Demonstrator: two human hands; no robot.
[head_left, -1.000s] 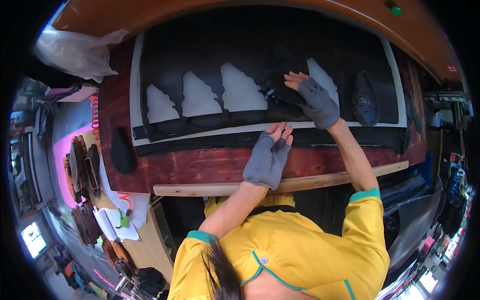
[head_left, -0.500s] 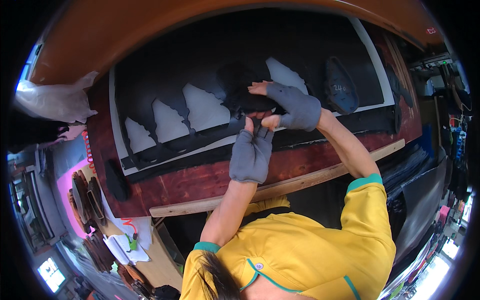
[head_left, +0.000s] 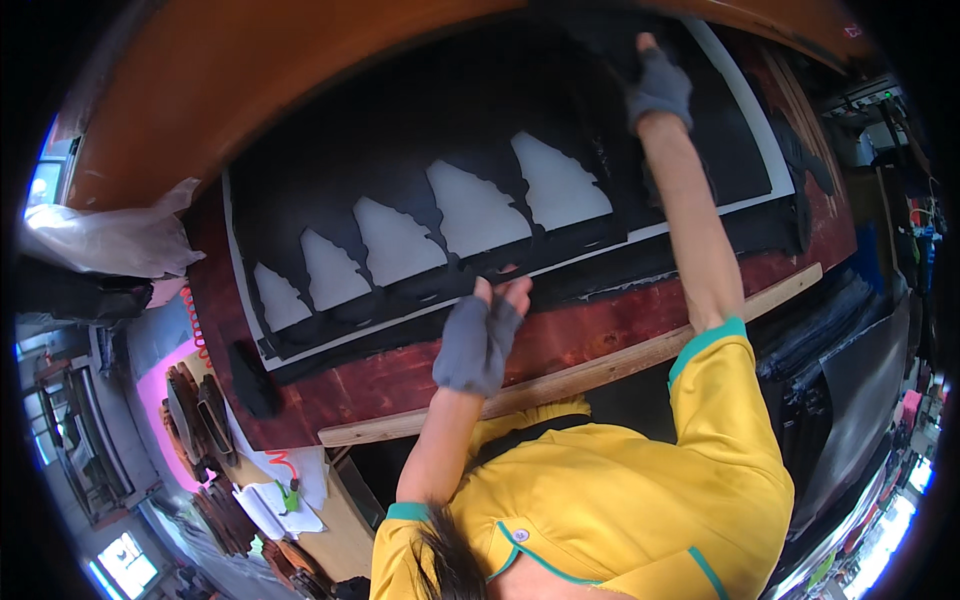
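Observation:
A large black sheet (head_left: pixel 330 190) lies on a white board (head_left: pixel 750 85), with several jagged, tapered cut-outs (head_left: pixel 480 210) showing white through it. My left hand (head_left: pixel 478 342), in a grey fingerless glove, is at the sheet's near edge. Its fingers are stretched out and apart, with nothing visible in them. Far off at the upper right, my right hand (head_left: pixel 661 85), gloved the same way, reaches over dark material at the back. Most of its fingers are lost against the black, so any held piece cannot be made out.
Under the board is a reddish-brown table (head_left: pixel 340 400) with a wooden strip (head_left: pixel 580 358) along its front. An orange-brown panel (head_left: pixel 270 70) overhangs the far side. Clear plastic (head_left: pixel 130 235) hangs at left, above brown shaped tools (head_left: pixel 195 420) and papers (head_left: pixel 285 505). Dark sheets (head_left: pixel 810 350) are stacked at right.
My right hand has swung from the middle to the far upper right. My left hand has shifted slightly down and left. Dark material between the hands is gone, exposing more white cut-outs.

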